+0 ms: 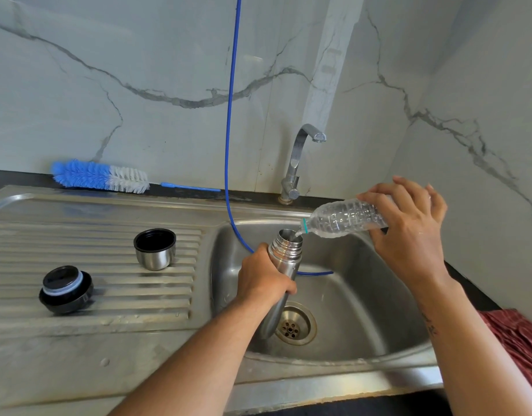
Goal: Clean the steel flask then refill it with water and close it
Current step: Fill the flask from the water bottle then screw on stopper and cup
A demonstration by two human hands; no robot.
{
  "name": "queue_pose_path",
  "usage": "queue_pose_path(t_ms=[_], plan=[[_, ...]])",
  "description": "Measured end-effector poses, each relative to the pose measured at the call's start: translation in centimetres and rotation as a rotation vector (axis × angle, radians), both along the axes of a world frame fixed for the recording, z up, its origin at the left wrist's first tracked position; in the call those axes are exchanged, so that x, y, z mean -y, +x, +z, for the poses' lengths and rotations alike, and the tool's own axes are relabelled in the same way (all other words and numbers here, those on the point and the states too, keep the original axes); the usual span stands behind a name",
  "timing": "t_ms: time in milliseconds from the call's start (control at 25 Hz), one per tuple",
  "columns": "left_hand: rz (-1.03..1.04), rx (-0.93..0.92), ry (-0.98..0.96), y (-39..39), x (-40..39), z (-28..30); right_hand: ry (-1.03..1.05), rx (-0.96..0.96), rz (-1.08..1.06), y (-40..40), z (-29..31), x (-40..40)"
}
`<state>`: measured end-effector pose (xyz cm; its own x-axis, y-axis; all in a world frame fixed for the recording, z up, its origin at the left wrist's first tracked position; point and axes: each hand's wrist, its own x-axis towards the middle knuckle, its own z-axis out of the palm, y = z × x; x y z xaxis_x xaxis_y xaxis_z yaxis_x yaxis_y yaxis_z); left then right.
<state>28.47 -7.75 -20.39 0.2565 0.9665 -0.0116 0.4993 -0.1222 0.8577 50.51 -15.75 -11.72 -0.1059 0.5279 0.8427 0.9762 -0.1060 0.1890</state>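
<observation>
Plastic bottle [346,219] tilted over open steel flask [284,265] above sink [379,295]

Steel flask [284,265] upright over sink basin, uncapped (threaded neck bare); stopper [66,291], cup lid [155,249] on drainboard.

Bare forearms, no sleeves — small dark tattoo on right forearm [432,325].

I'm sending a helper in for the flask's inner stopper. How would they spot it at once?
Start at the ribbed steel draining board left of the sink basin. Two flask parts stand there: the stopper is the one nearer the front left. It is squat, all black with a pale ring, unlike the steel-walled cup behind it.
</observation>
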Motion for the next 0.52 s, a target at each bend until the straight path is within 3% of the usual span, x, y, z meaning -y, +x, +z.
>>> queue_pose_path(t_ms=[520], plan=[[-0.035,0.001,0.008,-0.1,0.4,0.1,-0.091,0.167,0.046,-0.4,5.3,0.3]])
